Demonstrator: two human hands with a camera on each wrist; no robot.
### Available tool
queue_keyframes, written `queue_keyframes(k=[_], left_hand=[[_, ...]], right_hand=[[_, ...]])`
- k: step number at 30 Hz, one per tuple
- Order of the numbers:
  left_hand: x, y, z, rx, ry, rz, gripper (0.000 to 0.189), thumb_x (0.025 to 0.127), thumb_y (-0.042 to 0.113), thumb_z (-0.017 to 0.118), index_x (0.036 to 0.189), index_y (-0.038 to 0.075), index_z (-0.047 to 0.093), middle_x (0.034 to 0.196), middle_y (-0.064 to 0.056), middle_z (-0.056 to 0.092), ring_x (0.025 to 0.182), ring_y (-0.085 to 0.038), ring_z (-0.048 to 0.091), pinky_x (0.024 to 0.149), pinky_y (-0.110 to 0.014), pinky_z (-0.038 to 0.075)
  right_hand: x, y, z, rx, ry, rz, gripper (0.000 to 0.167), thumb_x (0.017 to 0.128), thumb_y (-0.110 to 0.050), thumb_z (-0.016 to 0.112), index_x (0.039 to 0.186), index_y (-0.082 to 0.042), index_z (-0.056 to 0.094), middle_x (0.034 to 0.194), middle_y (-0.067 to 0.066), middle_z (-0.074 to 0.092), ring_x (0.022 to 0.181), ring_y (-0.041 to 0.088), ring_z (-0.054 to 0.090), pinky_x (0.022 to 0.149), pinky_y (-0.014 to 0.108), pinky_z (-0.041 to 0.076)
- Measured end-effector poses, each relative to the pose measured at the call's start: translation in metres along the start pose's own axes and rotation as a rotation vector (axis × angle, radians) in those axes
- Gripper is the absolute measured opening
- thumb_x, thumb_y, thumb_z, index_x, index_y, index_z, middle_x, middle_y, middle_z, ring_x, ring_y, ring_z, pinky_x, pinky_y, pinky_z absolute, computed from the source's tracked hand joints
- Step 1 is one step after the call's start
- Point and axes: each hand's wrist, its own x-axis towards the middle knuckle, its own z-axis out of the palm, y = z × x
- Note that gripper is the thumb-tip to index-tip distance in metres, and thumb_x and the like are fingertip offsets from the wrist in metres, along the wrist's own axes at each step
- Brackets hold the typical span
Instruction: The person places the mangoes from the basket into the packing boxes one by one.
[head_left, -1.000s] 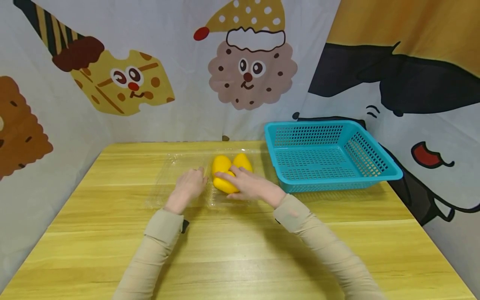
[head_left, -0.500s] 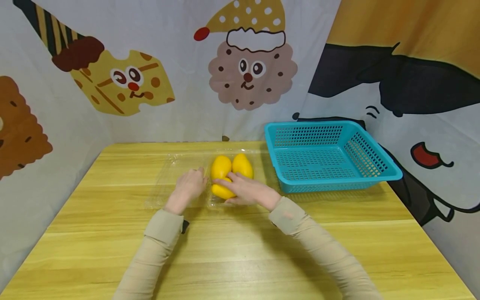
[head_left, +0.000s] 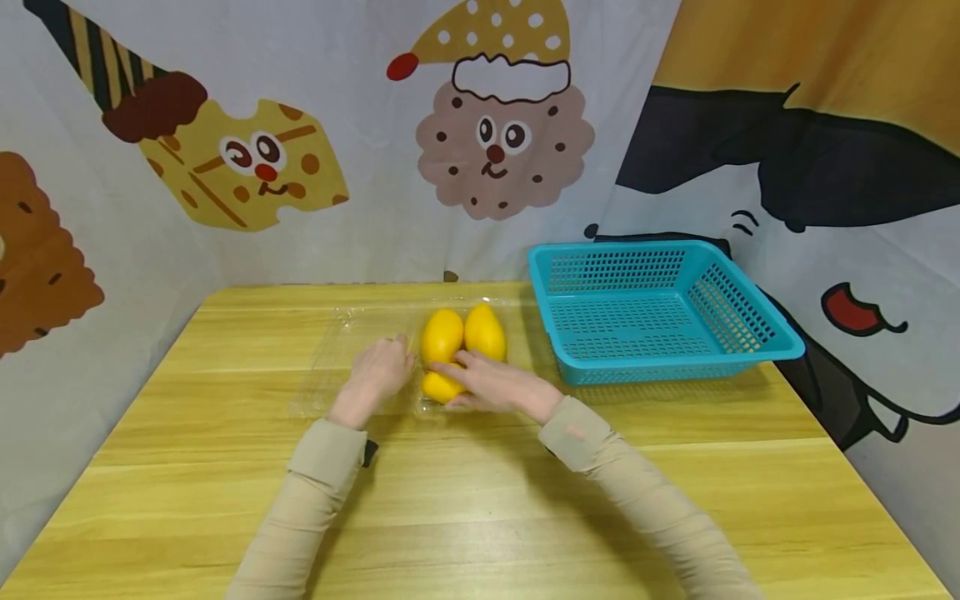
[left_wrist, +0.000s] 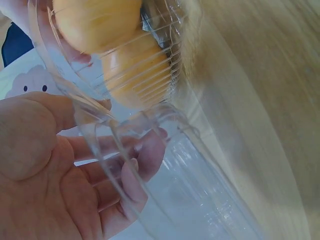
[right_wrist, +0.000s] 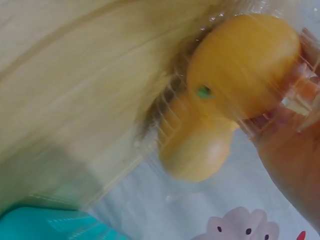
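A clear plastic clamshell container point(head_left: 337, 333) lies unfolded on the table, with three smooth yellow mangoes in its right half. The back-left mango point(head_left: 442, 335) and the back-right mango point(head_left: 486, 332) sit side by side. In front of them, my right hand point(head_left: 495, 382) holds the front mango point(head_left: 441, 388), partly covering it. A green stem mark shows on one mango point(right_wrist: 245, 65) in the right wrist view. My left hand point(head_left: 381, 367) grips the container's middle edge, its thumb and curled fingers about the clear plastic point(left_wrist: 150, 120) in the left wrist view.
A turquoise perforated basket point(head_left: 562, 333) stands at the back right, beside the container. The wooden table point(head_left: 450, 500) meets a printed cloth backdrop point(head_left: 360, 242) at its rear edge.
The front mango has shifted toward the front edge of the container with my right hand, and the two mangoes behind show more fully. My left hand has stayed put.
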Motion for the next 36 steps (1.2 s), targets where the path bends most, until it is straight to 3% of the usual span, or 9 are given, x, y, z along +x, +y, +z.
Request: queue_keyframes(k=[4, 7, 12, 18, 22, 25, 30, 33, 36], left_hand=[[0.001, 0.0, -0.001, -0.021, -0.022, -0.004, 0.043, 0.098, 0.022, 0.049, 0.129, -0.008, 0.049, 0.103, -0.025, 0.064, 0.062, -0.021, 0.054, 0.046, -0.026, 0.042], [0.001, -0.002, -0.001, -0.048, -0.03, -0.01, 0.047, 0.099, 0.025, 0.048, 0.133, -0.008, 0.045, 0.118, -0.029, 0.06, 0.078, -0.029, 0.063, 0.058, -0.035, 0.053], [-0.002, -0.011, -0.003, -0.116, -0.052, -0.011, 0.052, 0.101, 0.029, 0.042, 0.139, -0.006, 0.04, 0.134, -0.029, 0.051, 0.118, -0.045, 0.054, 0.095, -0.055, 0.048], [-0.007, -0.034, -0.013, -0.188, -0.091, -0.048, 0.053, 0.102, 0.028, 0.038, 0.142, -0.007, 0.033, 0.143, -0.029, 0.04, 0.129, -0.047, 0.042, 0.106, -0.058, 0.037], [-0.01, -0.053, -0.02, -0.152, -0.052, -0.088, 0.052, 0.102, 0.025, 0.039, 0.141, -0.009, 0.034, 0.142, -0.032, 0.039, 0.128, -0.05, 0.041, 0.105, -0.059, 0.037], [-0.014, -0.067, -0.024, -0.128, -0.047, -0.147, 0.054, 0.101, 0.025, 0.038, 0.142, -0.01, 0.031, 0.142, -0.036, 0.035, 0.127, -0.054, 0.038, 0.103, -0.062, 0.036], [-0.022, -0.084, -0.028, -0.08, -0.093, -0.253, 0.051, 0.1, 0.026, 0.037, 0.131, -0.015, 0.041, 0.127, -0.041, 0.044, 0.111, -0.055, 0.049, 0.088, -0.059, 0.048], [-0.027, -0.09, -0.03, -0.093, -0.134, -0.291, 0.045, 0.1, 0.026, 0.037, 0.109, -0.014, 0.056, 0.105, -0.035, 0.058, 0.087, -0.042, 0.059, 0.066, -0.045, 0.053], [-0.03, -0.093, -0.032, -0.144, -0.168, -0.302, 0.04, 0.099, 0.026, 0.04, 0.093, -0.008, 0.061, 0.09, -0.026, 0.062, 0.071, -0.029, 0.057, 0.056, -0.034, 0.048]], right_hand=[[-0.001, 0.003, 0.001, 0.061, 0.098, 0.037, 0.044, 0.096, -0.03, 0.055, 0.132, -0.005, 0.053, 0.126, 0.012, 0.058, 0.113, 0.023, 0.058, 0.096, 0.032, 0.051], [-0.002, 0.005, 0.002, 0.013, 0.217, 0.124, 0.034, 0.096, -0.024, 0.056, 0.122, -0.002, 0.06, 0.12, 0.013, 0.06, 0.11, 0.025, 0.057, 0.095, 0.034, 0.05], [-0.007, 0.007, 0.002, -0.049, 0.372, 0.415, 0.04, 0.093, -0.017, 0.06, 0.127, 0.004, 0.055, 0.134, 0.024, 0.047, 0.12, 0.037, 0.048, 0.096, 0.044, 0.049], [-0.013, 0.012, 0.002, 0.073, 0.355, 0.699, 0.057, 0.093, -0.015, 0.059, 0.137, 0.013, 0.038, 0.136, 0.032, 0.041, 0.119, 0.042, 0.051, 0.097, 0.048, 0.049], [-0.016, 0.017, 0.002, 0.165, 0.274, 0.766, 0.043, 0.095, -0.017, 0.055, 0.125, 0.013, 0.048, 0.117, 0.028, 0.055, 0.089, 0.034, 0.062, 0.073, 0.039, 0.056], [-0.016, 0.02, 0.002, 0.224, 0.229, 0.79, 0.031, 0.096, -0.018, 0.053, 0.111, 0.009, 0.056, 0.106, 0.023, 0.059, 0.071, 0.026, 0.058, 0.056, 0.03, 0.049], [-0.015, 0.022, 0.003, 0.256, 0.203, 0.805, 0.026, 0.096, -0.017, 0.052, 0.105, 0.006, 0.058, 0.1, 0.019, 0.059, 0.066, 0.022, 0.054, 0.051, 0.026, 0.044], [-0.014, 0.022, 0.002, 0.26, 0.198, 0.802, 0.023, 0.096, -0.016, 0.052, 0.101, 0.006, 0.058, 0.094, 0.017, 0.058, 0.065, 0.022, 0.053, 0.05, 0.025, 0.043], [-0.013, 0.022, 0.001, 0.273, 0.192, 0.794, 0.019, 0.095, -0.013, 0.052, 0.097, 0.005, 0.058, 0.087, 0.016, 0.056, 0.064, 0.022, 0.053, 0.049, 0.025, 0.043]])
